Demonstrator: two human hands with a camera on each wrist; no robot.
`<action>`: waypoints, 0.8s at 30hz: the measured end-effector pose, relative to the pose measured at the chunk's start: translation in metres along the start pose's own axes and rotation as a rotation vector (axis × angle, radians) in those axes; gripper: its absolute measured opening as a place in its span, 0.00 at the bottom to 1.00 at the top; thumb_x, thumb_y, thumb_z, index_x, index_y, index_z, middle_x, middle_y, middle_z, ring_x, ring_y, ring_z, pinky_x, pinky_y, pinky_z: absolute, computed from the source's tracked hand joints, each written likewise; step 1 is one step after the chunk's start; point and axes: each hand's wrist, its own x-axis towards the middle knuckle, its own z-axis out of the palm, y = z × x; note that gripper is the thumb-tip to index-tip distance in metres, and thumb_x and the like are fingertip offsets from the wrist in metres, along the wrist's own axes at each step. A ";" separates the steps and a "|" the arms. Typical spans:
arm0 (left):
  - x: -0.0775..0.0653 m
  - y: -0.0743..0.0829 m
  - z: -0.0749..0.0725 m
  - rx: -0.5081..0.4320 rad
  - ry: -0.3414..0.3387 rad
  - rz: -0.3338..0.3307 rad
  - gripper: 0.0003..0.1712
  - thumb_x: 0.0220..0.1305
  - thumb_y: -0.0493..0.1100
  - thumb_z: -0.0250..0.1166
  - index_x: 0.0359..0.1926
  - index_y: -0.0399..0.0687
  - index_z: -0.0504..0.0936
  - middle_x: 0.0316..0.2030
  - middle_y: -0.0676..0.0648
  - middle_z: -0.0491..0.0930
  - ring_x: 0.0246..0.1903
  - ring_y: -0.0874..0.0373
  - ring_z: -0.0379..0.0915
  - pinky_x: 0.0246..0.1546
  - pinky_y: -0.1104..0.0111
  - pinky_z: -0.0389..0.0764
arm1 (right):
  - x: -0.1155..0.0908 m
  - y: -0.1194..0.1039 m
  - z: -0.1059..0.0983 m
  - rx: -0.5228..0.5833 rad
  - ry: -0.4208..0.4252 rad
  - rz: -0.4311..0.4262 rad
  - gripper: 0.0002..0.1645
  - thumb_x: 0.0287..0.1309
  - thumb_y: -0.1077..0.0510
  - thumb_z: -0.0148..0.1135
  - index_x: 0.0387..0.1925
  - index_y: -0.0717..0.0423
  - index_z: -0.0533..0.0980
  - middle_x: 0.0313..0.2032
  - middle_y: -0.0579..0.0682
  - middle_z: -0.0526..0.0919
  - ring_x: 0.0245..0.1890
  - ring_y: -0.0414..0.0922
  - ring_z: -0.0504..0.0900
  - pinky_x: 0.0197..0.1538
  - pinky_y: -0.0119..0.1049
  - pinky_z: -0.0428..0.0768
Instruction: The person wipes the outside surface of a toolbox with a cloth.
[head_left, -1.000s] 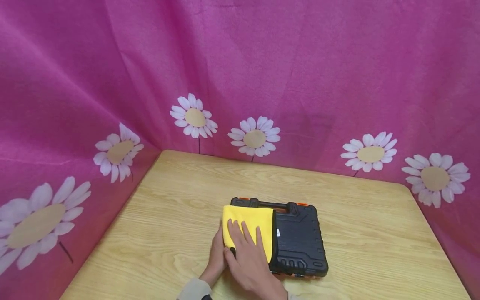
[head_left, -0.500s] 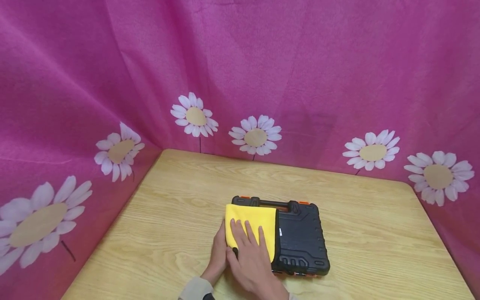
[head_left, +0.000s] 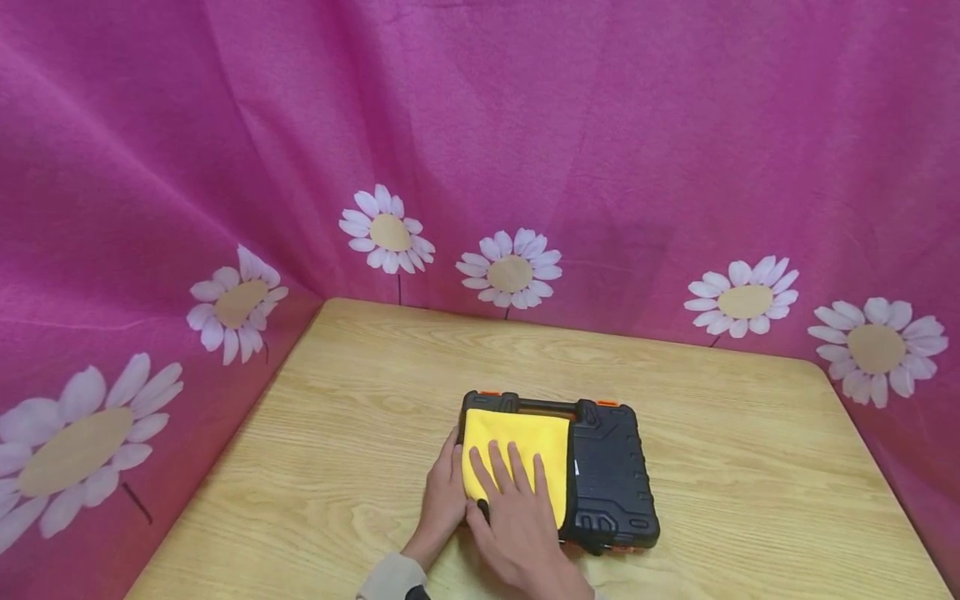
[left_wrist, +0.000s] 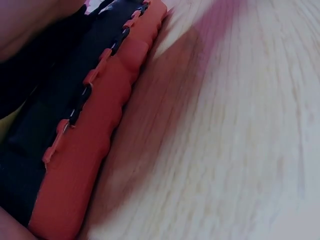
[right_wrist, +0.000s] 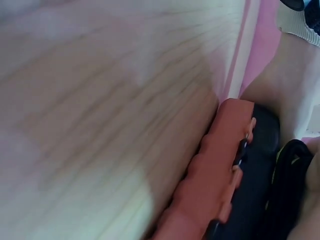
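Observation:
A black tool case (head_left: pixel 611 467) with orange latches lies flat on the table, its handle on the far side. Over its left half is a folded yellow cloth (head_left: pixel 517 427) with a black border. My right hand (head_left: pixel 517 529) lies flat on the cloth, fingers straight and spread. Along the left side of the case rests my left hand (head_left: pixel 441 500), its fingertips partly hidden by case and cloth. The left wrist view shows the orange lower shell (left_wrist: pixel 75 175) and hinge-like joints at close range. Dark cloth edging (right_wrist: pixel 287 185) lies by the right hand in the right wrist view.
The wooden table (head_left: pixel 360 375) extends around the case on all sides. A pink curtain (head_left: pixel 600 125) printed with white daisies hangs behind the table and along both its sides.
The right hand has slid the yellow cloth to the right over the case. The left hand stays at the left side, its fingers shifted slightly; the case lies in nearly the same place.

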 end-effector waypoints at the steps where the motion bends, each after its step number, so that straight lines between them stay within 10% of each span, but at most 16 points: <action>1: 0.000 0.000 0.000 0.012 0.012 -0.016 0.28 0.83 0.45 0.38 0.75 0.35 0.57 0.70 0.35 0.64 0.65 0.42 0.67 0.60 0.51 0.73 | -0.001 0.001 0.000 -0.011 0.002 -0.001 0.35 0.72 0.41 0.46 0.76 0.45 0.61 0.75 0.53 0.59 0.75 0.57 0.51 0.72 0.62 0.43; 24: 0.003 0.000 0.001 0.051 0.031 -0.063 0.34 0.76 0.47 0.55 0.75 0.37 0.59 0.71 0.35 0.63 0.70 0.39 0.56 0.67 0.45 0.60 | -0.025 0.041 -0.008 -0.113 0.031 0.050 0.37 0.65 0.41 0.53 0.74 0.41 0.65 0.74 0.52 0.62 0.75 0.58 0.53 0.72 0.62 0.42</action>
